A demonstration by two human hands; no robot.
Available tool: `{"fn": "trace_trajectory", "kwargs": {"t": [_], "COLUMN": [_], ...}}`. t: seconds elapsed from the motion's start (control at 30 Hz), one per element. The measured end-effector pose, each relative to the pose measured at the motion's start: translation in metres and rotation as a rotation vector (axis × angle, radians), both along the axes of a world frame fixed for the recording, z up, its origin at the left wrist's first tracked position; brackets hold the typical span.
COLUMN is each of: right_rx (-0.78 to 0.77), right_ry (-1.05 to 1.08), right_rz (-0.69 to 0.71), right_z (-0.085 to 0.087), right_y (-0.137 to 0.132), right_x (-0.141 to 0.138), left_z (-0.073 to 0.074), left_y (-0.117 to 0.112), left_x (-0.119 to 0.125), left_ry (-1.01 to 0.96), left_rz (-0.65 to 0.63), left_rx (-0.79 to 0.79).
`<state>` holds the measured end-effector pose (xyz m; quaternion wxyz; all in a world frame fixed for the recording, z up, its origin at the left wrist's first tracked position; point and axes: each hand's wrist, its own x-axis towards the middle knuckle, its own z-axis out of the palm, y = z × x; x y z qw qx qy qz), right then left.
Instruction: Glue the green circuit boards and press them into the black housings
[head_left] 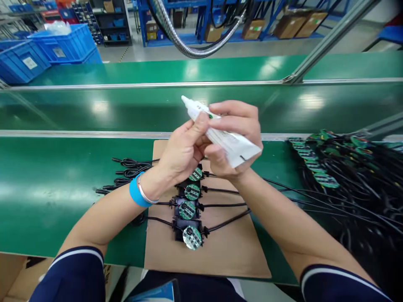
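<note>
Near the far edge of the cardboard (226,247), left hand (182,151) and right hand (242,125) grip a white tube (235,147) (probably light, soft, easily squeezed); the surest hold seems its middle, not the nozzle (186,101).

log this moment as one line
left hand: holding white tube; right hand: holding white tube; green boards: row over cardboard

By head camera I count one left hand (182,149), one right hand (247,126), one white tube (232,144), one wristband (136,193) and, over one cardboard sheet (228,247), four visible round green boards (187,210).
</note>
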<state>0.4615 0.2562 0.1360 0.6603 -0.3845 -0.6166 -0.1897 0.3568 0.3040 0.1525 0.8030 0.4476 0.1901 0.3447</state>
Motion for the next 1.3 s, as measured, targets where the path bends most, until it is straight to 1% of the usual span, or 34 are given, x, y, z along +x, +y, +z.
{"fn": "trace_trajectory", "kwargs": {"t": [0.03, 0.07, 0.1, 0.13, 0.17, 0.23, 0.27, 0.3, 0.33, 0.43, 0.5, 0.57, 0.7, 0.83, 1.07, 1.3], "right_rx": [0.002, -0.005, -0.033, -0.093, -0.181, -0.422, -0.546, -0.645, -0.718, -0.85, -0.896, -0.935, -0.983, -0.968, -0.99, -1.006], "right_ry": [0.062, 0.153, 0.259, 0.365, 0.467, 0.646, 0.716, 0.77, 0.803, 0.803, 0.784, 0.763, 0.723, 0.682, 0.651, 0.608], "right_rz": [0.04, 0.094, 0.153, 0.213, 0.279, 0.434, 0.515, 0.586, 0.639, 0.69, 0.695, 0.695, 0.682, 0.679, 0.655, 0.623], "right_z": [0.002, 0.003, 0.004, 0.004, 0.002, -0.006, -0.012, -0.019, -0.026, -0.042, -0.048, -0.051, -0.051, -0.051, -0.05, -0.041], "right_y": [0.008, 0.016, 0.024, 0.033, 0.041, 0.056, 0.063, 0.069, 0.074, 0.086, 0.09, 0.092, 0.093, 0.094, 0.093, 0.084], "right_x": [0.001, 0.002, 0.004, 0.007, 0.011, 0.019, 0.022, 0.025, 0.027, 0.026, 0.022, 0.017, 0.012, 0.009, 0.014, 0.02], "left_z": [-0.004, -0.011, -0.02, -0.029, -0.04, -0.059, -0.068, -0.075, -0.081, -0.094, -0.099, -0.102, -0.105, -0.103, -0.1, -0.101], "left_y": [0.002, 0.004, 0.005, 0.005, 0.003, -0.006, -0.012, -0.019, -0.025, -0.035, -0.036, -0.035, -0.034, -0.034, -0.032, -0.032], "left_x": [-0.003, -0.009, -0.016, -0.026, -0.036, -0.058, -0.067, -0.075, -0.08, -0.085, -0.085, -0.084, -0.085, -0.085, -0.083, -0.083], "left_ry": [0.04, 0.103, 0.196, 0.313, 0.439, 0.678, 0.762, 0.82, 0.856, 0.907, 0.923, 0.921, 0.908, 0.902, 0.891, 0.88], "left_rz": [-0.03, -0.066, -0.109, -0.158, -0.199, -0.258, -0.271, -0.281, -0.282, -0.277, -0.282, -0.283, -0.271, -0.276, -0.291, -0.292], "left_rx": [0.062, 0.17, 0.322, 0.506, 0.715, 1.145, 1.301, 1.41, 1.473, 1.526, 1.532, 1.538, 1.54, 1.518, 1.498, 1.49]}}
